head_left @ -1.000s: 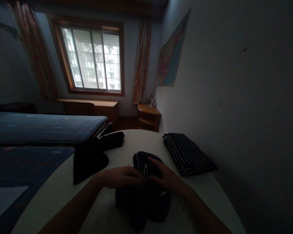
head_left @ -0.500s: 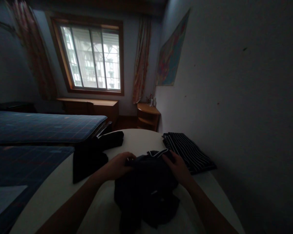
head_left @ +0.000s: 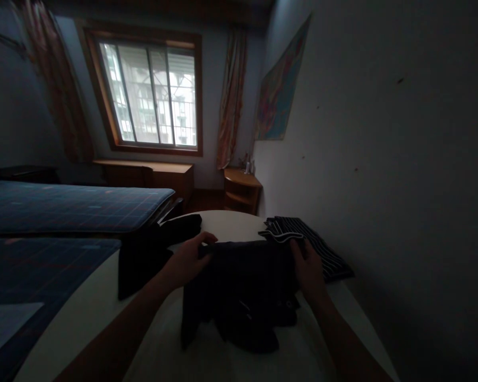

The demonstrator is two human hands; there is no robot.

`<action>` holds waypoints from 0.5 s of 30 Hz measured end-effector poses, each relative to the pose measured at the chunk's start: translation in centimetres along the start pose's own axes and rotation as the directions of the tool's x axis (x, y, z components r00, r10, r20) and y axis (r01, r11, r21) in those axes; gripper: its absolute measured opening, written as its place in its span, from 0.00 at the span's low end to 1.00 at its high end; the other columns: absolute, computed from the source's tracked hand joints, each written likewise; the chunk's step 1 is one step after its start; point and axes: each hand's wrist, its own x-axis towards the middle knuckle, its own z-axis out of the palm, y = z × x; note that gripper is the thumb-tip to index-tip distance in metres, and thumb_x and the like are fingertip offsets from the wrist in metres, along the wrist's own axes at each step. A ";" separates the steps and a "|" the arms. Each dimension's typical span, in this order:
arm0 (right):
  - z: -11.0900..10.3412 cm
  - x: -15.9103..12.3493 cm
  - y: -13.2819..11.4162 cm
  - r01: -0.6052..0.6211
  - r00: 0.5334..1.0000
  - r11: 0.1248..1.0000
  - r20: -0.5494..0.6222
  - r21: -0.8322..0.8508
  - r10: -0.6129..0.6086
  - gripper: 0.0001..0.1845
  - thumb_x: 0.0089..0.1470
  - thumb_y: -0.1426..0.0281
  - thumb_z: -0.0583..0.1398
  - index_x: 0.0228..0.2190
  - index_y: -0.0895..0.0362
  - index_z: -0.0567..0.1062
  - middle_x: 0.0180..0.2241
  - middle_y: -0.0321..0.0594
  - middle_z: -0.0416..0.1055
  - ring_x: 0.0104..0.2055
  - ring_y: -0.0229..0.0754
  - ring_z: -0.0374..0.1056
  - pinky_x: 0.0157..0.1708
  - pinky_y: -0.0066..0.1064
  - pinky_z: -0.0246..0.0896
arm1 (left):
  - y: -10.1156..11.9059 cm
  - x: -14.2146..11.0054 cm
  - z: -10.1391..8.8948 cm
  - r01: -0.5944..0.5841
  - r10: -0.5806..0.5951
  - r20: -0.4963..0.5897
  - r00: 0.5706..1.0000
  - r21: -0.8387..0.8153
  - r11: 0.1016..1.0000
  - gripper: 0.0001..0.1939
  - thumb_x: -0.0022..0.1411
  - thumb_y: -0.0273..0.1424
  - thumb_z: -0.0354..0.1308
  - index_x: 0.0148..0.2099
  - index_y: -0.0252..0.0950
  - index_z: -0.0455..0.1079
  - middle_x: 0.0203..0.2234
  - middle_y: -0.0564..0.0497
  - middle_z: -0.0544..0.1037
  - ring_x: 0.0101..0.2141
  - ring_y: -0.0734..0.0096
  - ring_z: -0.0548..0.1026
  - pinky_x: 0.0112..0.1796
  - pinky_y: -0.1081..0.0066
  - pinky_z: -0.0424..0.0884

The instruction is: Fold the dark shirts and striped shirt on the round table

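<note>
A dark garment [head_left: 247, 276] with white piping along one edge hangs stretched between my hands, above the pale round table [head_left: 231, 225]. My left hand [head_left: 189, 260] pinches its upper left corner. At the upper right, near the piping, my right hand [head_left: 309, 265] grips it, with the fingertips partly hidden in the dark cloth. The lower part of the garment droops in loose folds toward me. Which kind of garment it is, I cannot tell in this dim light.
Striped folded cloth [head_left: 330, 254] lies on the table's right side, by the wall. Black clothing [head_left: 143, 265] lies at the left edge. Beyond that is a bed with a blue plaid mattress [head_left: 71, 207]. A wooden corner shelf [head_left: 242, 180] stands behind the table.
My hands have moved apart, the right one further right, pulling the garment's top edge straight. Its lower part has lifted and spread, and the piping has shifted right.
</note>
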 end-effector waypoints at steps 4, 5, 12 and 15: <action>0.3 0.5 1.2 -0.040 0.999 0.998 0.020 0.052 0.039 0.25 0.55 0.49 0.58 0.42 0.57 0.73 0.41 0.46 0.77 0.42 0.50 0.71 0.44 0.41 0.66 | -2.3 -0.1 1.0 0.088 -0.115 0.106 0.988 0.230 0.969 0.29 0.56 0.28 0.55 0.61 0.39 0.62 0.50 0.45 0.76 0.46 0.58 0.77 0.46 0.62 0.71; 0.4 0.5 1.5 -0.059 0.996 0.993 0.074 0.102 0.051 0.25 0.54 0.50 0.59 0.44 0.56 0.72 0.44 0.46 0.76 0.44 0.50 0.72 0.46 0.43 0.67 | -2.6 -0.2 1.3 0.097 -0.132 0.106 0.985 0.284 0.954 0.29 0.57 0.30 0.56 0.62 0.37 0.62 0.52 0.42 0.75 0.49 0.55 0.76 0.49 0.59 0.70; 1.7 -2.2 0.6 -0.196 0.743 0.933 0.667 0.302 -0.060 0.30 0.58 0.60 0.61 0.59 0.48 0.60 0.58 0.44 0.67 0.60 0.46 0.63 0.59 0.45 0.60 | -0.1 -0.8 4.0 -0.264 0.241 0.157 0.958 0.149 0.953 0.44 0.62 0.35 0.58 0.73 0.43 0.38 0.71 0.45 0.39 0.68 0.55 0.46 0.63 0.54 0.53; 1.8 -3.7 -0.9 -0.141 0.545 0.956 0.826 0.256 -0.141 0.30 0.59 0.64 0.61 0.60 0.50 0.60 0.60 0.46 0.65 0.62 0.47 0.61 0.61 0.46 0.57 | 0.2 -1.2 5.4 -0.360 0.333 0.245 0.911 0.074 0.930 0.51 0.59 0.32 0.62 0.73 0.47 0.32 0.72 0.46 0.36 0.69 0.53 0.44 0.64 0.52 0.52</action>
